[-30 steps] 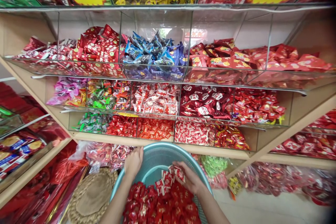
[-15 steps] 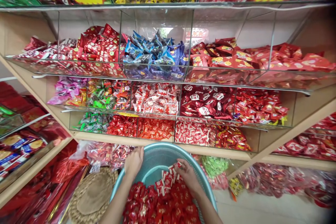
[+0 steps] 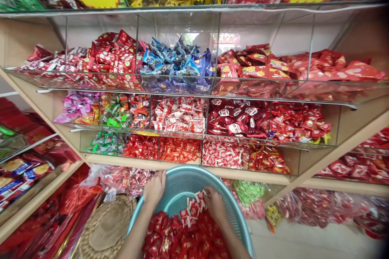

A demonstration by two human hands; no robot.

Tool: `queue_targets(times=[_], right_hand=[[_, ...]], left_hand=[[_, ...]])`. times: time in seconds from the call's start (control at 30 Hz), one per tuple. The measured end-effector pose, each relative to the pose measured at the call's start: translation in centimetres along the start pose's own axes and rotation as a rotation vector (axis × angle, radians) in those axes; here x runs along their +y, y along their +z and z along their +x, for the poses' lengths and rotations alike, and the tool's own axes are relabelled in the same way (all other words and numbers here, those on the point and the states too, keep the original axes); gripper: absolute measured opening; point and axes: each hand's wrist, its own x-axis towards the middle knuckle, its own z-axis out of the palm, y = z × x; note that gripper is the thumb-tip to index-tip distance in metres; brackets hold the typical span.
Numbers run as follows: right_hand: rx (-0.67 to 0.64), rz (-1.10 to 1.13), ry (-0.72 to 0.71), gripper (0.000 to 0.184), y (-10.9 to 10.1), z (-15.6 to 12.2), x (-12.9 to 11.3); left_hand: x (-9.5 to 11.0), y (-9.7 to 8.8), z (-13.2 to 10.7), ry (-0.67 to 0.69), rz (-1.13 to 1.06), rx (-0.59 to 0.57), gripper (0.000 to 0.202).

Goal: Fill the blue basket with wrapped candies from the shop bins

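A teal plastic basket (image 3: pixel 194 168) stands below the shelf front. My left hand (image 3: pixel 154 189) is closed over its rim at the far left side. Inside, shiny red wrapped candies (image 3: pixel 182 238) fill the near part, while the bottom shows bare farther back. Small red-and-white wrapped candies (image 3: pixel 192 209) lie on top in the middle. Reaching in from the right, my right hand (image 3: pixel 215 205) has its fingers curled at the edge of these, with a red-and-white candy at the fingertips. Part of its grip is hidden by the back of the hand.
A wooden shelf unit rises ahead, its clear bins holding wrapped candies such as blue packets (image 3: pixel 173 60) and maroon packets (image 3: pixel 237 117). A woven straw item (image 3: pixel 106 222) lies left of the basket. Bagged goods (image 3: pixel 328 210) sit on the floor at right.
My right hand has moved slightly down and its fingers have curled in more over the candies. My left hand keeps its hold on the rim. The view has shifted slightly.
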Motion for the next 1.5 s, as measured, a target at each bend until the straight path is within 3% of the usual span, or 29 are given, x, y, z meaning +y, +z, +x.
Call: queue_targets(times=[0.1, 0.2, 0.4, 0.57, 0.67, 0.77, 0.87, 1.07, 1.33, 1.5], right_hand=[[0.056, 0.041, 0.007, 0.029, -0.1, 0.0, -0.3], [0.087, 0.262, 0.029, 0.023, -0.5, 0.2, -1.1], [-0.158, 0.942, 0.48, 0.039, -1.8, -0.4, -2.8], [-0.245, 1.136, 0.431, 0.026, -2.0, -0.9, -3.3], [-0.213, 1.006, 0.367, 0.035, -1.4, -0.7, -2.8], [-0.088, 0.72, 0.233, 0.047, -0.9, -0.3, -1.9], [0.0, 0.472, 0.088, 0.041, -0.6, 0.0, -1.0], [-0.031, 0.225, -0.048, 0.029, -0.5, -0.4, -0.2], [-0.046, 0.09, -0.019, 0.033, -0.3, -0.8, 0.2], [0.067, 0.092, 0.018, 0.034, -1.0, -0.9, -0.9]], left_hand=[[0.1, -0.1, 0.0, -0.006, 0.01, -0.007, 0.052], [0.2, -0.2, 0.0, -0.014, 0.009, -0.017, 0.052], [0.4, -0.3, 0.0, -0.025, -0.003, -0.032, 0.052], [0.4, -0.3, 0.0, -0.03, -0.006, -0.033, 0.052], [0.3, -0.4, 0.0, -0.014, -0.006, -0.025, 0.052], [0.3, -0.4, 0.0, -0.005, 0.003, -0.02, 0.053], [0.4, -0.5, 0.0, 0.0, 0.014, -0.02, 0.053], [0.5, -0.6, -0.1, -0.018, 0.009, -0.033, 0.052], [0.5, -0.6, -0.1, -0.025, -0.001, -0.03, 0.052], [0.6, -0.6, -0.1, -0.033, 0.005, -0.038, 0.052]])
